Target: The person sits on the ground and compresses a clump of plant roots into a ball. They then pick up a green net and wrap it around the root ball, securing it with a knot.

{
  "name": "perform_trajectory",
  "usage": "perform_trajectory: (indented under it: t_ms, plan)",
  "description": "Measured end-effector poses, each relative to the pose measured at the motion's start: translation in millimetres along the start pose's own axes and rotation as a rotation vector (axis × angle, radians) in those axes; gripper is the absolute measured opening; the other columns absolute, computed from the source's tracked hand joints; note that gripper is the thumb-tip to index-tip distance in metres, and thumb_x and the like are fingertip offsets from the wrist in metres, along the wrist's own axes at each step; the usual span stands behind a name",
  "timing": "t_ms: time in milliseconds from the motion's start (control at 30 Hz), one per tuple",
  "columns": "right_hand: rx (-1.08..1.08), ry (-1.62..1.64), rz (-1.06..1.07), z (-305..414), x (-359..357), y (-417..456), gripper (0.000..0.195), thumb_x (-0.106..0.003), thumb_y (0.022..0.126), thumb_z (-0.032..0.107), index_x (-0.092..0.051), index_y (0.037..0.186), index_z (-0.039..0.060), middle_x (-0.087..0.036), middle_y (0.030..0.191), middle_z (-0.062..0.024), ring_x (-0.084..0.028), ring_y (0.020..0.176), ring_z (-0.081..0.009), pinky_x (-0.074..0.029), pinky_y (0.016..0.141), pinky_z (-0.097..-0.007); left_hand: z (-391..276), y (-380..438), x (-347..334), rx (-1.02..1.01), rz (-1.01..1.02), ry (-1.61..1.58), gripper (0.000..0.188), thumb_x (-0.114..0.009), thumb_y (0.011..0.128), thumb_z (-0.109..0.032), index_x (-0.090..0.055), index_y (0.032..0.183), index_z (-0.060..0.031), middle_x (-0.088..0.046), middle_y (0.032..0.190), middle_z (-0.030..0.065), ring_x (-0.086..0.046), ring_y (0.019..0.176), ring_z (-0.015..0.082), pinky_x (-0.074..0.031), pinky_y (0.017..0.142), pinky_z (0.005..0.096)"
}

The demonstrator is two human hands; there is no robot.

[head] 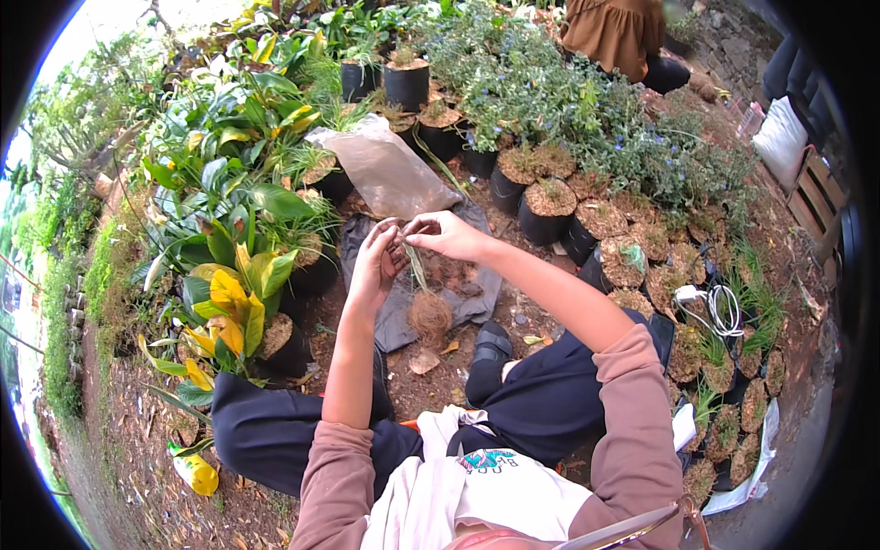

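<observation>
My right hand (443, 234) pinches the upper end of a thin green-grey leafy stem (416, 267) between thumb and fingers. My left hand (381, 256) is raised right beside it, fingers curled and dirty, fingertips close to the right hand's. Whether the left fingertips grip anything is too small to tell. Below both hands, at the lower end of the stem, is a round ball of brown fibre (430, 315). Under it a dark plastic sheet (395, 323) lies on the soil, with loose brown fibre (457, 275) on top.
A clear plastic bag (381, 165) lies beyond the sheet. Broad-leaved plants (234, 302) crowd the left; several black pots (546, 213) topped with brown fibre stand right. A white charger and cable (722, 309) rest on the pots. Another person's brown garment (612, 34) shows behind.
</observation>
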State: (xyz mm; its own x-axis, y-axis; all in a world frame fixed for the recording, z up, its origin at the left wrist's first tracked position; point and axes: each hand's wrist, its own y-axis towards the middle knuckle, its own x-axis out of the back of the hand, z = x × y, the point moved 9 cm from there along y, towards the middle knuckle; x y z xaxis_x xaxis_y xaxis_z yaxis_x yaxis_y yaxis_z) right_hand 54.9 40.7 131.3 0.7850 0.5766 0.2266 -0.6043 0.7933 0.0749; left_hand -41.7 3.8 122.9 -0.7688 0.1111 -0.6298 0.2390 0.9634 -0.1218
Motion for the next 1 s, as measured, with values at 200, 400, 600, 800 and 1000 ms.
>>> perform_trajectory:
  t_ms: [200, 400, 600, 800, 1000]
  plan:
    - [-0.181, 0.438, 0.017, 10, 0, 4, 0.014, -0.057, 0.088, 0.020, -0.056, 0.091, 0.0063, -0.057, 0.079, 0.0001, -0.055, 0.072, -0.0089, -0.046, 0.068, -0.0243, -26, 2, 41, -0.107, -0.076, -0.094, 0.026, -0.055, 0.087, -0.021, -0.048, 0.112, -0.0126, -0.046, 0.071, -0.0070, -0.047, 0.065, 0.0065, -0.043, 0.067, 0.0259]
    - [-0.224, 0.455, -0.116, 18, 48, -12, 0.011, -0.057, 0.088, 0.016, -0.053, 0.090, 0.0054, -0.038, 0.062, 0.0061, -0.035, 0.050, -0.0044, -0.038, 0.053, -0.0227, -34, 7, 73, -0.151, -0.149, -0.294, 0.018, -0.054, 0.089, -0.018, -0.049, 0.106, -0.0156, -0.046, 0.069, -0.0065, -0.051, 0.065, 0.0077, -0.047, 0.066, 0.0268]
    - [-0.262, 0.278, -0.351, 15, 131, -45, 0.009, -0.057, 0.087, 0.015, -0.056, 0.089, 0.0057, -0.037, 0.059, 0.0067, -0.028, 0.043, -0.0022, -0.021, 0.039, -0.0203, -35, 13, 98, -0.184, -0.142, -0.507, 0.015, -0.053, 0.088, -0.014, -0.052, 0.103, -0.0139, -0.047, 0.068, -0.0047, -0.046, 0.057, 0.0078, -0.046, 0.063, 0.0269]
    - [-0.302, 0.044, -0.736, 6, 230, -97, 0.007, -0.056, 0.087, 0.014, -0.056, 0.087, 0.0070, -0.037, 0.054, 0.0065, -0.029, 0.039, -0.0034, -0.020, 0.035, -0.0214, -41, 12, 128, -0.236, -0.277, -0.554, 0.010, -0.054, 0.087, -0.013, -0.055, 0.097, -0.0146, -0.050, 0.066, -0.0044, -0.048, 0.056, 0.0088, -0.047, 0.062, 0.0286]
    - [-0.323, -0.047, -1.036, 5, 307, -161, 0.006, -0.056, 0.085, 0.011, -0.056, 0.084, 0.0060, -0.037, 0.050, 0.0051, -0.030, 0.036, -0.0043, -0.019, 0.033, -0.0222, -51, 7, 152, -0.294, -0.329, -0.593, 0.011, -0.055, 0.087, -0.015, -0.054, 0.098, -0.0158, -0.047, 0.066, -0.0053, -0.045, 0.055, 0.0075, -0.046, 0.059, 0.0265]
